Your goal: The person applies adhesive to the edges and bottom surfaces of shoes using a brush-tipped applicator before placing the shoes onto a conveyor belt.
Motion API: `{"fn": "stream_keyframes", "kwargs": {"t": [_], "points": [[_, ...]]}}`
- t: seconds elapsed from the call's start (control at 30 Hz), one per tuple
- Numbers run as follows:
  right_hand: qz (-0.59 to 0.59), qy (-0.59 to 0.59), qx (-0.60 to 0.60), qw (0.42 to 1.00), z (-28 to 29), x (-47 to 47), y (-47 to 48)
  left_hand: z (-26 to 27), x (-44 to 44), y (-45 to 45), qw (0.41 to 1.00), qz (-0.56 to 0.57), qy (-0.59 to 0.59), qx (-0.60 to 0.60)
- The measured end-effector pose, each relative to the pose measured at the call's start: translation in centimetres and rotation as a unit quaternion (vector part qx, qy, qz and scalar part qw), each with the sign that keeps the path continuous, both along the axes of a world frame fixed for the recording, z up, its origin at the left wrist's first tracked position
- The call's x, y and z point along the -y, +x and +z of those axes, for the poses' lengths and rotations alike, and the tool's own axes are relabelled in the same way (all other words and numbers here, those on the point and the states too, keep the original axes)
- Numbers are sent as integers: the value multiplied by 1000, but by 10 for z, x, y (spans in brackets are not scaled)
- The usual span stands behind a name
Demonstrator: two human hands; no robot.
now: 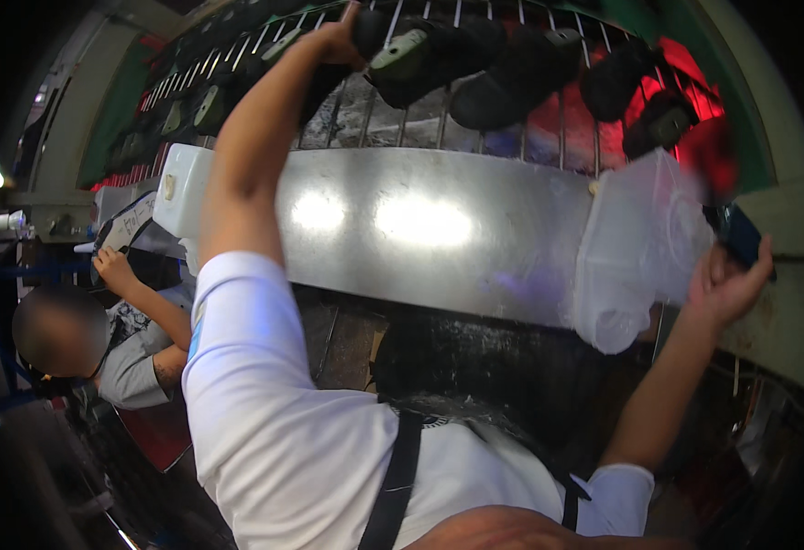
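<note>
At the top of the head view my left hand [339, 40] reaches over the metal rack and grips a dark shoe [370, 33], whose far part is cut off. Beside it lies a black shoe upper on a pale green last [402, 53]. Far to the right, my right hand [724, 285] has its thumb and curled fingers around a dark blue object [744, 235]; its exact kind is unclear. Close to that hand, a translucent plastic container [615, 240] stands at the right end of the metal tabletop [388, 268].
Several more black shoes [512, 79] lie on the barred rack [443, 120], with red glow beneath. A white plastic container [183, 182] sits at the tabletop's left. Another person [144, 357] works on the left, a hand on a dark shoe part with a pale, written-on face [130, 223].
</note>
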State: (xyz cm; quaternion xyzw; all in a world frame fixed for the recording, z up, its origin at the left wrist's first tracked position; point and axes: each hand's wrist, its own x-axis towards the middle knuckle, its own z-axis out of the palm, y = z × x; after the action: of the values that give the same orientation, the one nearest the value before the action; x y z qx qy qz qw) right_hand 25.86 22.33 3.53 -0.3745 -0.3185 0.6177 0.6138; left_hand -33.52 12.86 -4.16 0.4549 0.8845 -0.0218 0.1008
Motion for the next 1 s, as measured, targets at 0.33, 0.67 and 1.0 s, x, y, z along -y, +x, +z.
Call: {"fn": "stream_keyframes", "kwargs": {"t": [0.33, 0.67, 1.0], "points": [[27, 178, -15, 984, -2, 27, 17, 108, 129, 157, 842, -100, 506, 157], [239, 103, 387, 884, -38, 97, 105, 47, 140, 286, 841, -290, 344, 301], [225, 429, 609, 628, -65, 92, 83, 60, 126, 333, 807, -294, 391, 330]]}}
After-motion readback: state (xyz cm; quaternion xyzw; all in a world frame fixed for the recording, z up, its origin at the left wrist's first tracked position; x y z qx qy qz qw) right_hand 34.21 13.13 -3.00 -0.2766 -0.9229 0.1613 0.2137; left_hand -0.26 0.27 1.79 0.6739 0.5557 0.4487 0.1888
